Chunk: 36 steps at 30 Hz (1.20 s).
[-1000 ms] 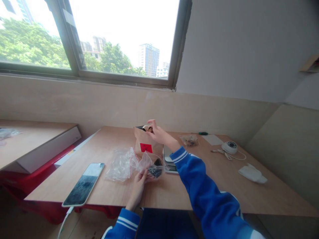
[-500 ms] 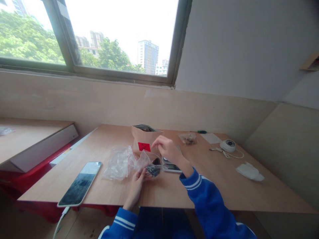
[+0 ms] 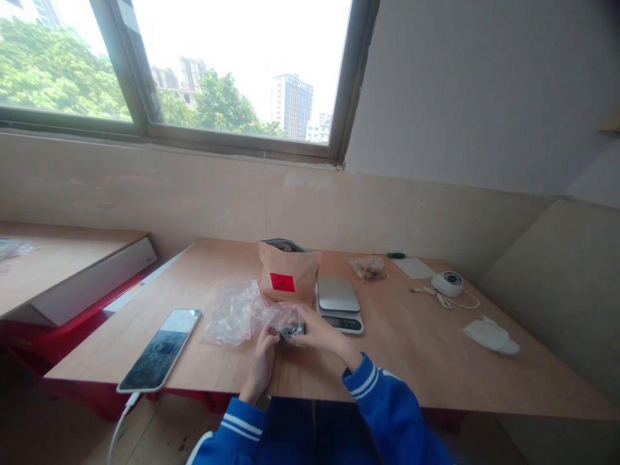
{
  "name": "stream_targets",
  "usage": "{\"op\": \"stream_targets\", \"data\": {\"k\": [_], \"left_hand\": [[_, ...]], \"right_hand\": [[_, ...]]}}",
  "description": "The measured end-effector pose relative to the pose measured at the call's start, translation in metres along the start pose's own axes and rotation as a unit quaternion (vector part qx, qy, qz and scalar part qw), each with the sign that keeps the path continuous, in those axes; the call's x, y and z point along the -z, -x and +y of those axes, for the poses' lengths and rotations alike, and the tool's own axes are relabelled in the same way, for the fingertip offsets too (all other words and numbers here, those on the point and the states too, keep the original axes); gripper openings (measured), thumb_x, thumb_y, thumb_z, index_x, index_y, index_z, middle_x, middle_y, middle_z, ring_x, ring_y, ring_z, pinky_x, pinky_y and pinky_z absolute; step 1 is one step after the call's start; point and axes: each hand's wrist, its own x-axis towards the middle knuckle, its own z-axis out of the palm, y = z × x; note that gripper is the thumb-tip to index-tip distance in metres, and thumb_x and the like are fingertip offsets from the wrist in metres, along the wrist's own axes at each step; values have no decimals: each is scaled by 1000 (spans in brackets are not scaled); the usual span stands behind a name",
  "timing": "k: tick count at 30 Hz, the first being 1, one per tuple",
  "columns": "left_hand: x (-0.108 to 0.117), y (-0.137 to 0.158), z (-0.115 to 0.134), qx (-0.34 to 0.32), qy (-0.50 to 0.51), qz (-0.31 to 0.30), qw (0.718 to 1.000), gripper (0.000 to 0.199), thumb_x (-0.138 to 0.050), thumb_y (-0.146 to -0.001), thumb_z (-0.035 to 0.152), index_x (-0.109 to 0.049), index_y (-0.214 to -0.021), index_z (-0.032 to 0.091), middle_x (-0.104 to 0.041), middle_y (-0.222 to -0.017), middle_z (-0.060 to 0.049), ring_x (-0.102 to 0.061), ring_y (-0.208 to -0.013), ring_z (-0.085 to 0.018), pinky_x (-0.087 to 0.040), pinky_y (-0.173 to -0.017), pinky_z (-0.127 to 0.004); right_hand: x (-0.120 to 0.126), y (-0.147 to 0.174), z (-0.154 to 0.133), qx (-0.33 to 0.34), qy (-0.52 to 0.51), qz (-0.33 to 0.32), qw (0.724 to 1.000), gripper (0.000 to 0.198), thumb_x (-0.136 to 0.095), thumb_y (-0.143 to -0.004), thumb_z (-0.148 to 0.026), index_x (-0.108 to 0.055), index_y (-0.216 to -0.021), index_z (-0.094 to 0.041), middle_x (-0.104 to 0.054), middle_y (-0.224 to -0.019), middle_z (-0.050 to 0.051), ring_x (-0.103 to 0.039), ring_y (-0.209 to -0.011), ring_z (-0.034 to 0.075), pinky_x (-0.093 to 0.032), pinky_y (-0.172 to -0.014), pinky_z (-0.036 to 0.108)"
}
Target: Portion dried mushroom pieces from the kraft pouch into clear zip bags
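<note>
A small clear plastic bag (image 3: 289, 321) with dark contents lies low over the table in front of the paper pouch. My left hand (image 3: 264, 352) has its fingers closed on the bag's left edge. On the bag's right side, my right hand (image 3: 317, 329) holds it too, its fingertips partly hidden by the plastic. Just behind stands an open brown paper pouch (image 3: 300, 274) with a red label; something inside shows at its mouth. A digital scale (image 3: 340, 296) sits right of the pouch. More clear zip bags (image 3: 230, 316) lie left of my hands.
A phone (image 3: 162, 349) with a white cable lies at the front left. To the right are a bag of small brown pieces (image 3: 369, 268), a white dome camera (image 3: 448, 283) with cables, and a crumpled white wrapper (image 3: 491, 336). A green-handled tool (image 3: 396, 256) lies at the back.
My right hand has come down from above the bag onto its right side, uncovering the scale. My left hand stays on the bag.
</note>
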Motion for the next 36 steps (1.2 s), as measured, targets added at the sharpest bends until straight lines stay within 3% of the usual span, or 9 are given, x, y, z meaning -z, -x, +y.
{"op": "stream_targets", "data": {"k": [5,8,12,15,17,24,28,32,36], "left_hand": [[-5,2,2,14,-29,4,999,72,-74,-56,20,-52,-124,23,-56,-134,-10,-51,-124,-30,-42,-100,-38],[-10,5,9,-7,-55,-23,998,57,-75,-63,26,-54,-116,22,-63,-124,-8,-57,-116,-26,-44,-98,-36],[-15,10,17,-19,-102,-38,994,28,-74,-68,31,-58,-87,18,-70,-93,-5,-66,-92,-22,-50,-83,-32],[-17,11,19,-24,-127,-23,991,26,-75,-65,34,-58,-75,18,-68,-77,-2,-65,-75,-19,-51,-69,-29],[-17,10,18,-24,-133,-16,991,26,-75,-65,37,-60,-72,17,-67,-73,-1,-64,-71,-19,-52,-67,-29],[-10,4,12,11,-106,-61,992,31,-71,-70,44,-71,-81,15,-71,-88,-6,-65,-80,-23,-53,-76,-34],[-11,6,14,5,-131,-78,988,34,-71,-72,45,-73,-86,14,-72,-89,-8,-64,-84,-24,-53,-77,-33],[-11,5,12,1,-125,-52,991,40,-70,-73,46,-72,-99,16,-71,-100,-9,-64,-91,-25,-53,-76,-31],[-7,2,6,6,-94,-22,995,47,-71,-71,48,-70,-104,14,-69,-109,-11,-63,-96,-26,-53,-77,-33]], "right_hand": [[-13,5,12,-82,-74,112,988,38,-69,-73,-17,-61,-110,-21,-66,-108,7,-62,-100,24,-47,-90,39],[-11,7,14,-102,-101,117,983,24,-66,-76,-21,-65,-101,-19,-69,-102,8,-65,-95,25,-50,-86,40],[-1,13,11,-105,-128,46,985,46,-71,-75,-26,-60,-119,-21,-65,-117,8,-61,-106,25,-47,-93,41],[4,18,7,-118,-139,0,983,59,-76,-70,-28,-56,-126,-22,-63,-122,8,-59,-112,26,-44,-98,43],[3,20,6,-120,-144,14,982,59,-77,-69,-27,-57,-124,-22,-62,-123,8,-57,-114,27,-42,-101,44],[-2,18,16,-127,-116,93,981,44,-69,-74,-23,-60,-117,-20,-61,-126,9,-55,-119,26,-37,-105,45],[0,18,21,-119,-87,126,981,37,-70,-70,-21,-63,-107,-19,-66,-112,8,-60,-107,25,-43,-99,43],[2,16,24,-101,-71,193,973,26,-68,-72,-21,-63,-97,-19,-67,-101,6,-62,-97,23,-46,-91,40],[5,18,20,-82,-92,210,970,21,-66,-75,-26,-62,-95,-20,-67,-96,5,-63,-92,22,-48,-86,37]]}}
